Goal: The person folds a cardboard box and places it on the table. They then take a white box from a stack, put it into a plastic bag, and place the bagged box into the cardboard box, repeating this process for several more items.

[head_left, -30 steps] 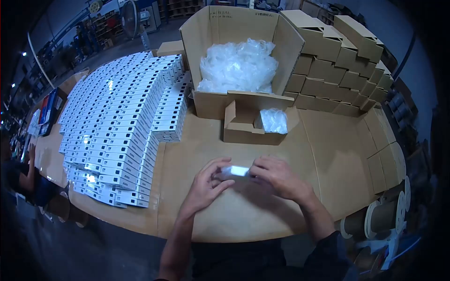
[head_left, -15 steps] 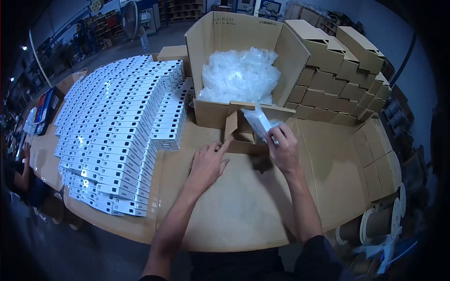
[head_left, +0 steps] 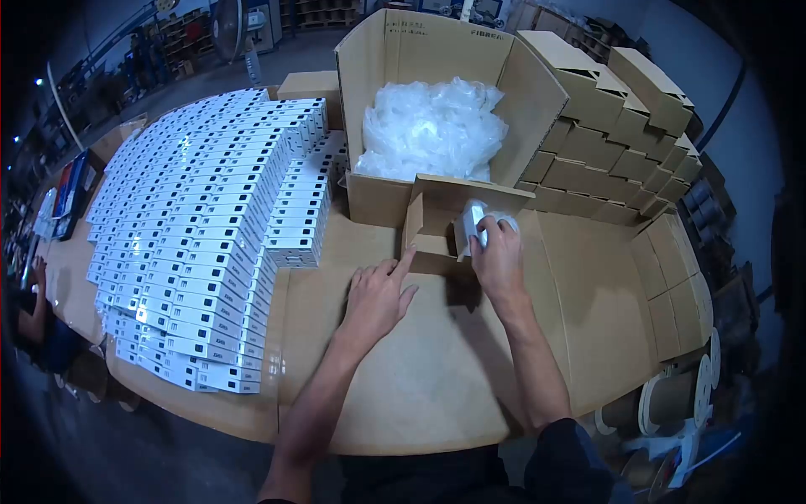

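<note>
A small open cardboard box [head_left: 445, 263] stands in the middle of the table, its back flap raised. At its right end my right hand [head_left: 499, 260] grips a white item in clear plastic wrap [head_left: 474, 220], which is partly inside the box. My left hand [head_left: 378, 294] holds nothing; its index finger is stretched out to the box's front left corner and the other fingers are loosely bent. Behind the small box, a large open carton [head_left: 378, 200] holds a heap of clear plastic bags [head_left: 431, 130].
Rows of stacked white boxes [head_left: 197, 227] cover the table's left part. Folded brown cartons [head_left: 588, 147] are piled at the back right. A flattened cardboard sheet [head_left: 596, 286] lies at the right. Another person's arm [head_left: 38, 302] shows at the far left.
My right hand has lowered the wrapped item into the right end of the small box. My left hand has stayed by the box's left corner. The camera view has shifted slightly.
</note>
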Demonstrator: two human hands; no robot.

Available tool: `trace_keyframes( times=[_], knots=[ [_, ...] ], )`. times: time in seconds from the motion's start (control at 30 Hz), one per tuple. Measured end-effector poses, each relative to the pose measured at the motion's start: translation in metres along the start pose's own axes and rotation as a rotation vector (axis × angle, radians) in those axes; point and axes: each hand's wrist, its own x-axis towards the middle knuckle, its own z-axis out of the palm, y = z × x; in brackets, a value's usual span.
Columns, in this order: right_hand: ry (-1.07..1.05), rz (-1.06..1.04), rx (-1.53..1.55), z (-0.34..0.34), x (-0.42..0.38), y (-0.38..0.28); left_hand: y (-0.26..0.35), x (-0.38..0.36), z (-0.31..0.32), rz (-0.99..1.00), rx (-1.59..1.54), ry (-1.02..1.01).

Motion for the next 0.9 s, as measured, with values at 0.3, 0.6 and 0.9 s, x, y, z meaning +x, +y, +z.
trace_keyframes(
  times=[0.3,0.6,0.9],
  knots=[
    [-0.098,0.084,-0.127,0.032,-0.004,0.006,-0.001,0.002,-0.006,-0.020,-0.112,0.019],
    [-0.004,0.031,-0.208,-0.005,-0.027,-0.018,-0.004,-0.025,-0.025,-0.009,-0.127,0.057],
    [-0.192,-0.273,0.458,0.028,-0.023,-0.115,-0.056,-0.068,-0.073,-0.232,0.010,0.336]
  ],
)
